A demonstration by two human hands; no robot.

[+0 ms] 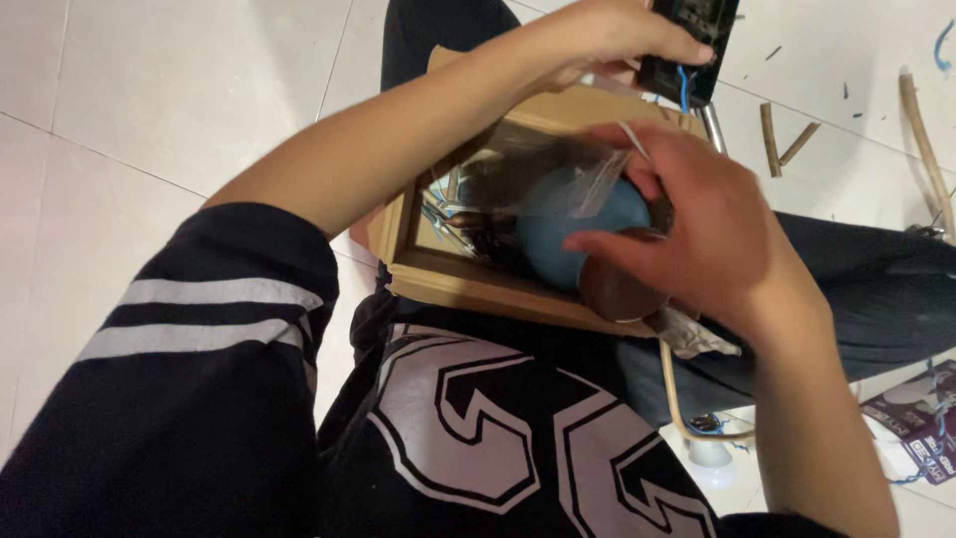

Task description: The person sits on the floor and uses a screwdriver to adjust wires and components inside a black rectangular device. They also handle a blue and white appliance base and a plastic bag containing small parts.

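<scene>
An open cardboard box [468, 284] rests on my lap, with wires and small parts inside. My right hand [697, 224] grips a blue round object [573, 234] with a dark brown end, wrapped in a clear plastic bag [553, 164], just above the box. My left hand [607, 35] reaches past the box's far edge and holds a black flat device [692, 50] with a blue wire hanging from it. A beige cord [677, 389] runs down from under my right hand.
White tiled floor [179, 100] surrounds me. Short brown sticks [782, 139] and a long one [926, 130] lie at upper right. A purple printed package [921, 413] and a white bulb-like part [709, 453] sit at lower right.
</scene>
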